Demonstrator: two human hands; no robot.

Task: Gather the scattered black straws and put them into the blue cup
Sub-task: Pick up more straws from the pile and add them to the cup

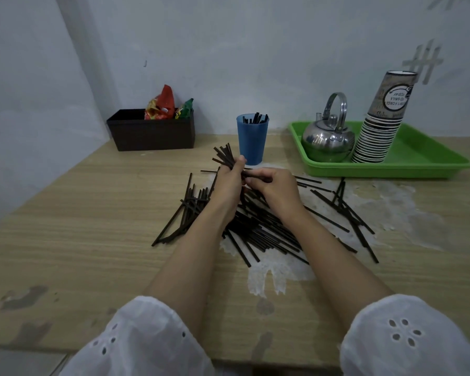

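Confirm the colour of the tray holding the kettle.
Bright green. The tray shows best in the head view, the only one.

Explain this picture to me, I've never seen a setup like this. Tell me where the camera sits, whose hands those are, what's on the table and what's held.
There is no machine here: one camera worn on a person's head looks down at their two bare hands. The left hand grips a bundle of black straws, and the right hand pinches its near end. Loose straws lie scattered on the wooden table. Behind stands the blue cup, holding some straws. At right, a green tray carries a metal kettle and stacked paper cups; at left, a dark box holds snack packets.
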